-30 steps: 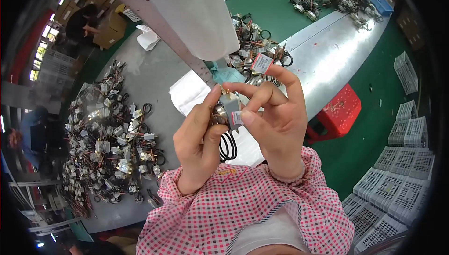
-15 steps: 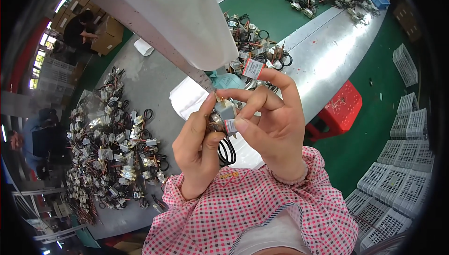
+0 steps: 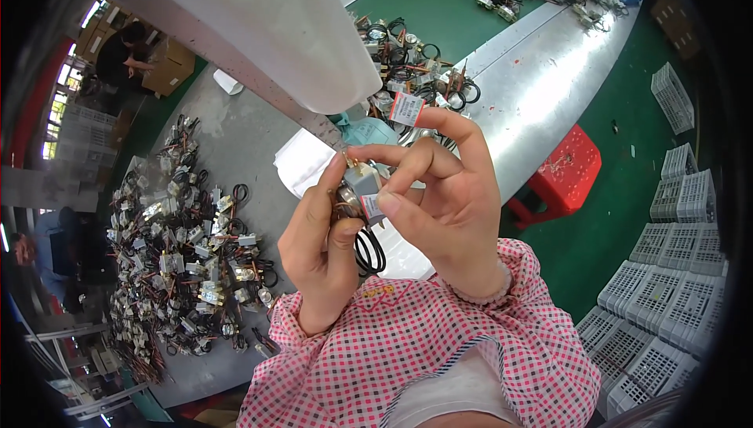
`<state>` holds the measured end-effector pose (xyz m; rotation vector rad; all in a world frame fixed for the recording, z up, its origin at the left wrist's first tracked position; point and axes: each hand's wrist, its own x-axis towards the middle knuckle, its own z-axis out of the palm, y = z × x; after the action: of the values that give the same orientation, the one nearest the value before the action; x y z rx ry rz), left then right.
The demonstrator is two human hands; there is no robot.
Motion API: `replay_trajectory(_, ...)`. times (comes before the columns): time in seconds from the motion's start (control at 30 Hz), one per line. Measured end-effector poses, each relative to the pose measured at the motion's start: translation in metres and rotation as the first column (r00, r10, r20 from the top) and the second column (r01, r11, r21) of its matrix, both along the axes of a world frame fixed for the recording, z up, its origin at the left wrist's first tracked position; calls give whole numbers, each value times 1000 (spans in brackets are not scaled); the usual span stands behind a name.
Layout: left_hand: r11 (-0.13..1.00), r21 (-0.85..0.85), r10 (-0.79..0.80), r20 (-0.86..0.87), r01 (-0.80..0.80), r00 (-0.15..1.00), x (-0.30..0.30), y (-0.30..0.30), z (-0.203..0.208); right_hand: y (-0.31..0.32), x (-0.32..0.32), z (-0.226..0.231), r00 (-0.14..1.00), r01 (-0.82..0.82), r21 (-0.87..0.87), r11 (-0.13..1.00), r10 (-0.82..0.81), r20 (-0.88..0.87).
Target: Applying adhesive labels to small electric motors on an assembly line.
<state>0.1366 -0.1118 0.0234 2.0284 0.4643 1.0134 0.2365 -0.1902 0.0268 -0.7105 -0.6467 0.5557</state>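
My left hand is closed round a small capillary thermostat, a grey box with a round metal part and brass-coloured ends. Its black tube hangs in a coil below the fingers. My right hand pinches a small white-and-red label between thumb and finger, against the thermostat's side. Whether the label is stuck down, I cannot tell. A second red-edged label sits on the tip of an outstretched finger of my right hand. Another right fingertip touches the thermostat's brass end.
Heaps of similar thermostats cover the table's left side, with more beyond my hands. A metal bar with a white cover hangs close over the work. White paper, a red stool and stacked grey crates stand around.
Both hands and the thermostat appear slightly further left, as the whole view has shifted. The pinched label is tilted more along the thermostat's side. The grips stay the same.
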Motion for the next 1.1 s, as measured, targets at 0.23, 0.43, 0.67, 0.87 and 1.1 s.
replay_trajectory(0.23, 999, 32, 23, -12, -23, 1000, -2, 2, 0, 0, -1, 3, 1000, -1, -20, 1000, 1, -3)
replay_trajectory(0.43, 994, 98, 46, 36, -49, 998, 2, 3, -3, 0, -1, 1, 1000, 0, -21, 1000, 0, 6)
replay_trajectory(0.67, 997, 71, 24, -15, -23, 1000, -3, 3, 0, 1, -2, 1, 1000, -5, -11, 1000, 5, 12)
replay_trajectory(0.87, 996, 73, 43, 9, -43, 999, -1, 2, 0, 2, -3, 1, 999, 16, -14, 1000, -15, 28)
replay_trajectory(1.1, 998, 56, -6, 17, 5, 1000, -3, 2, 0, 3, -6, -4, 994, 73, -23, 997, -71, 78)
